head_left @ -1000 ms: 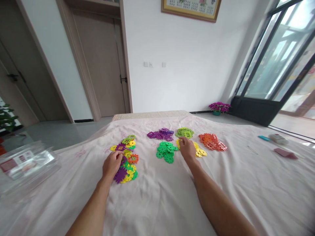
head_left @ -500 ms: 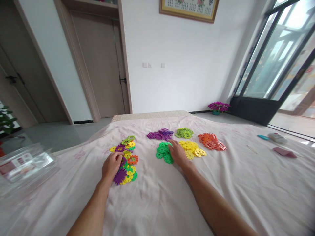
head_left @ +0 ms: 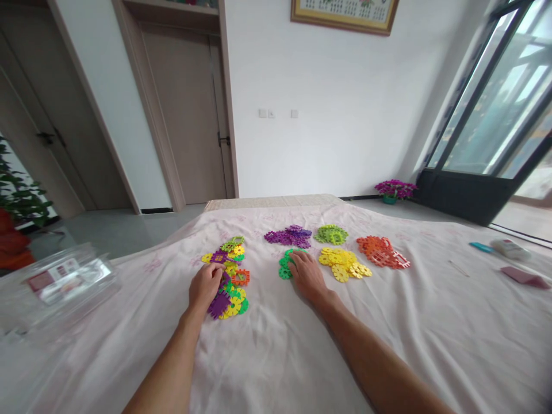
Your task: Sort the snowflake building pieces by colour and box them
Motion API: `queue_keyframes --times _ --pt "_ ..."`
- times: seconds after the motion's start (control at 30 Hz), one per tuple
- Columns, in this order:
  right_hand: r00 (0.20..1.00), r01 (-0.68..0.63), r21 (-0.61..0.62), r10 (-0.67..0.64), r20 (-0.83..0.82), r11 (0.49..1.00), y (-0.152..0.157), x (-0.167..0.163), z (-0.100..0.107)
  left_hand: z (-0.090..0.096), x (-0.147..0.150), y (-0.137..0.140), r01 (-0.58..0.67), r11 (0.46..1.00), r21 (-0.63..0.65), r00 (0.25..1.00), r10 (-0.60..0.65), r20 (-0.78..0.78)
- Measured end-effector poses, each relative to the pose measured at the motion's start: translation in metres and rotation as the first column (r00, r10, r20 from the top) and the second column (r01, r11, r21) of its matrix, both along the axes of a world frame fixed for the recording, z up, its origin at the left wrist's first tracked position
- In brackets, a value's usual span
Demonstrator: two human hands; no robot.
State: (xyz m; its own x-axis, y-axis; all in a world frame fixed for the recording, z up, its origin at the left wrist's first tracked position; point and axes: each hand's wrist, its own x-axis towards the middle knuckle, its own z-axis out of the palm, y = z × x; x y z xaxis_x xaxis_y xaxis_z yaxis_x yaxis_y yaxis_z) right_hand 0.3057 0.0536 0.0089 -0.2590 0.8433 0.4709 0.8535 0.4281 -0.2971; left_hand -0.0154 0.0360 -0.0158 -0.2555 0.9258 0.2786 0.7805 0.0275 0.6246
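Note:
My left hand (head_left: 206, 289) rests at the left edge of a mixed pile, its fingers curled together; whatever they hold, if anything, is hidden. In that pile lie purple square pieces (head_left: 219, 304), yellow notched discs (head_left: 234, 306), an orange square frame (head_left: 241, 278) and light green pieces (head_left: 236, 240). My right hand (head_left: 308, 276) lies palm down with its fingers stretched over the green notched discs (head_left: 285, 269), covering part of them. Just right of it is a heap of yellow discs (head_left: 340, 261).
Purple pieces (head_left: 288, 236), light green pieces (head_left: 331, 234) and orange pieces (head_left: 382, 252) form separate heaps farther back. A clear plastic box (head_left: 60, 287) stands left on the pale cloth (head_left: 267, 356). A pink item (head_left: 525, 276) and a blue item (head_left: 480, 247) lie at right.
The view has turned slightly left, so everything appears shifted right. My right hand has moved farther over the green discs, covering more of them. My left hand stays by the mixed pile.

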Motion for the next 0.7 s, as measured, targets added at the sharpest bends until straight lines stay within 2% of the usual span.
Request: queue_keyframes --times 0.13,0.2,0.27,0.47,0.7 --pt "0.978 -0.207 0.043 0.206 0.028 0.977 -0.018 -0.027 0.005 -0.002 -0.001 0.002 0.001 1.000 -0.003 1.000 -0.001 0.002" --pt "0.943 -0.330 0.021 0.329 0.052 0.944 -0.028 -0.042 0.006 -0.003 -0.001 0.003 0.010 1.000 0.002 1.000 -0.010 0.002" --pt "0.915 -0.397 -0.022 0.397 0.074 0.918 -0.035 -0.056 0.005 -0.004 -0.001 0.003 0.025 1.000 0.013 1.000 -0.025 -0.001" --pt "0.883 -0.435 -0.153 0.453 0.121 0.887 -0.039 -0.077 0.000 -0.002 0.002 0.001 0.117 0.991 0.067 0.993 -0.116 -0.015" --pt "0.889 -0.437 -0.150 0.451 0.081 0.887 -0.035 -0.074 0.003 0.000 0.004 0.000 0.146 0.987 0.070 0.989 -0.146 -0.001"
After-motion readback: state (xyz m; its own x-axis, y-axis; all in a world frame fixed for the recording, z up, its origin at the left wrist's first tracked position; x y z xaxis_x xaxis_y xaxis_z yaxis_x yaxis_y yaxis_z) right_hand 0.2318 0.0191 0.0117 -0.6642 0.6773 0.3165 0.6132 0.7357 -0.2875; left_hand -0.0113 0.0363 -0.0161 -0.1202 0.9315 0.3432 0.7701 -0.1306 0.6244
